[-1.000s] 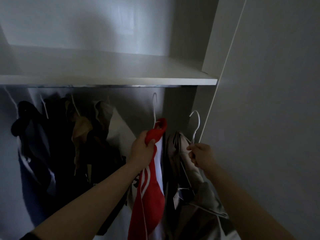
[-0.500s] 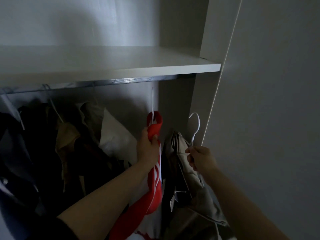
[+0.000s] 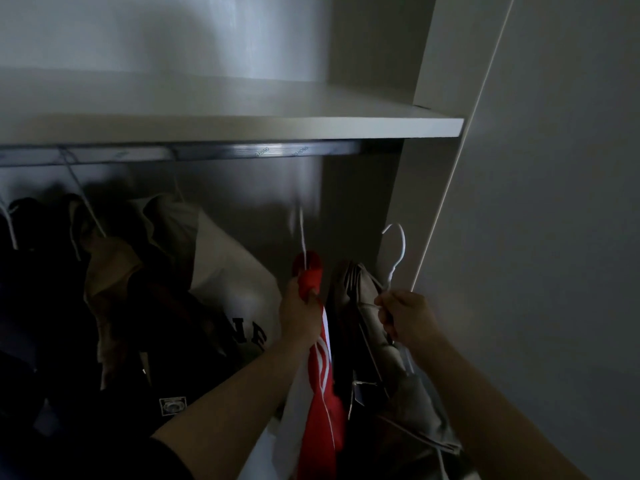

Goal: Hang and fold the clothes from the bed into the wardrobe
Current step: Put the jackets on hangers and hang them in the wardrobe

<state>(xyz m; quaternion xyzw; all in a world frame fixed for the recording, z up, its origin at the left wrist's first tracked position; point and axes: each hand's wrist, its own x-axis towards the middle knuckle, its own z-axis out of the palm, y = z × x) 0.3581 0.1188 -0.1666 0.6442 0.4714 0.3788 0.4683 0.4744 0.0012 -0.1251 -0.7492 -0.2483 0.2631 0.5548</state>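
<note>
Red shirt (image 3: 322, 393) gripped at collar by left hand (image 3: 299, 318), hanger (image 3: 398, 251) by right hand (image 3: 405, 317). Light, limp; hanger necks judged the best hold.

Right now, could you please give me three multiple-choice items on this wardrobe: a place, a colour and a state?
1. The rail runs: A under the shelf; B above it; C across the door.
2. The garment in the left hand is: A green; B red; C yellow.
3. The hanger hook above the right hand is: A on the rail; B on the shelf; C free below the rail.
A, it sits beneath the shelf edge; B, red cloth shows; C, it hangs clear of the rail.
</note>
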